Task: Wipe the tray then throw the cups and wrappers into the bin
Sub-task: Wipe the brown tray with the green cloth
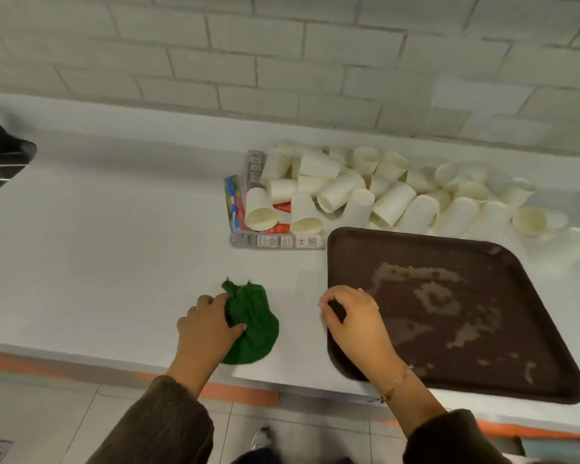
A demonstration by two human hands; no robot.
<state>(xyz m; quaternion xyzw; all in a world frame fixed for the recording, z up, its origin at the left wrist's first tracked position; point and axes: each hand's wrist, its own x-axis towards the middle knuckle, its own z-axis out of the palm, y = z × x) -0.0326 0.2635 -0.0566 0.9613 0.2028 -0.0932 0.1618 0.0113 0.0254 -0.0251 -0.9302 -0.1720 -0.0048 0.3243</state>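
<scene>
On the white counter (114,212) below a white brick wall (282,45), our left hand (205,333) grips the one bunched green cloth (255,326). It lies just left of the one brown tray (365,256), whose smeared length runs rightward. Our right hand (355,319), nearer the tray and apart from the left, seems to pinch its left rim. Behind the tray lie roughly thirty paper cups (365,192), too heaped to count exactly, and at least three wrappers (278,242). We see no bin.

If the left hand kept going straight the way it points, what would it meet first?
The left hand grips the green cloth; beyond it lies bare counter, then probably the wrappers under the cups.
</scene>
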